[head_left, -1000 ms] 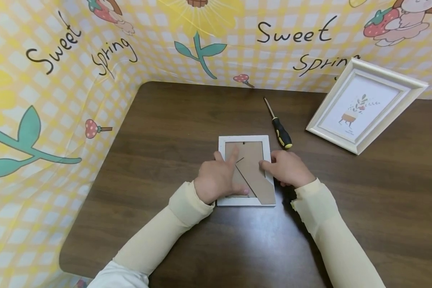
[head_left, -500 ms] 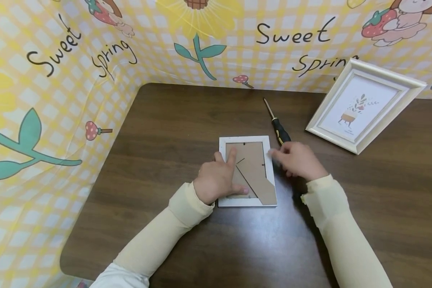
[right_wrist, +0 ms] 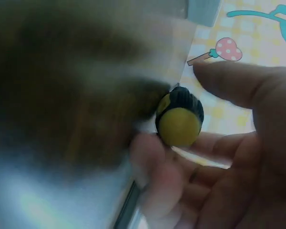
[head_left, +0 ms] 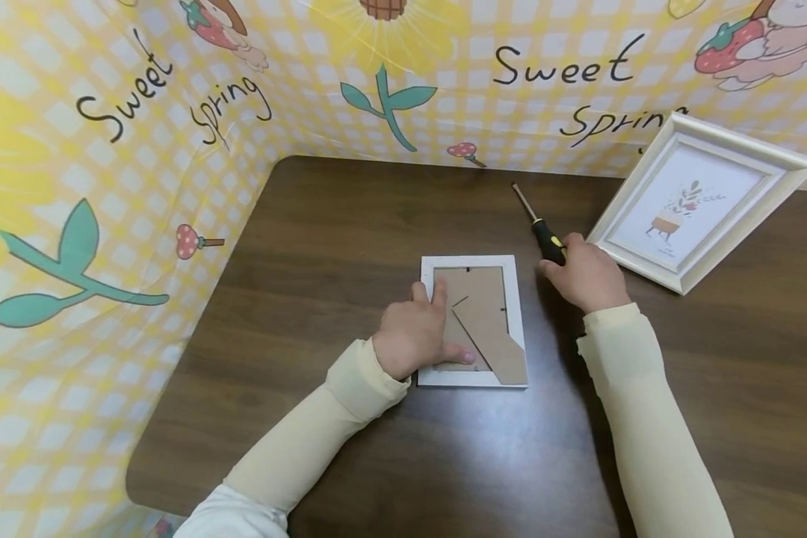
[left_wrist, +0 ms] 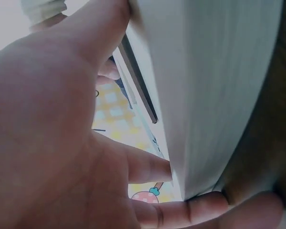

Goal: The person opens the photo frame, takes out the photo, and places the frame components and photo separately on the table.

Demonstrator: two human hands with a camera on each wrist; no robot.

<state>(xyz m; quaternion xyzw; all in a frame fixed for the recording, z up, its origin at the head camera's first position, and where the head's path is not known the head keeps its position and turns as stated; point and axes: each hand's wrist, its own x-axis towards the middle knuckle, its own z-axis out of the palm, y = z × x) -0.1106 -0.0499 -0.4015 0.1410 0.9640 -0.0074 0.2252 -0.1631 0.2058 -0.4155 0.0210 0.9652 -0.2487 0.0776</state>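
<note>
1. Head view: A white photo frame (head_left: 487,317) lies back-up on the brown table (head_left: 376,486), near the middle, its tan backing board (head_left: 484,288) showing. The left hand (head_left: 413,336) rests over its 8-to-9 o'clock side, fingers spread and gripping nothing firmly; the index finger points towards 12 and the thumb towards 3, both on the board. Just beyond the frame, between 1 and 2 o'clock of it, lies a black-and-yellow screwdriver (head_left: 542,230), tip towards 11. The right hand (head_left: 588,273) is at the handle end, thumb on one side and fingers on the other. Farther out, at 2 o'clock of the photo frame, stands a cream frame (head_left: 693,217) with a potted-plant print. Patterned cloth (head_left: 296,90) hangs behind, from 9 o'clock round to 2.

2. Left wrist view: The photo frame's pale side runs down from 12 o'clock. The thumb meets it near 12; the other fingers extend along its lower end, around 5 and 6, without closing round it.

3. Right wrist view: The screwdriver's yellow butt sits near the centre. Fingers bend about it from 4 to 7 o'clock, while the thumb, at 2, stands off with a gap. I cannot tell whether the hand has hold of it.
</note>
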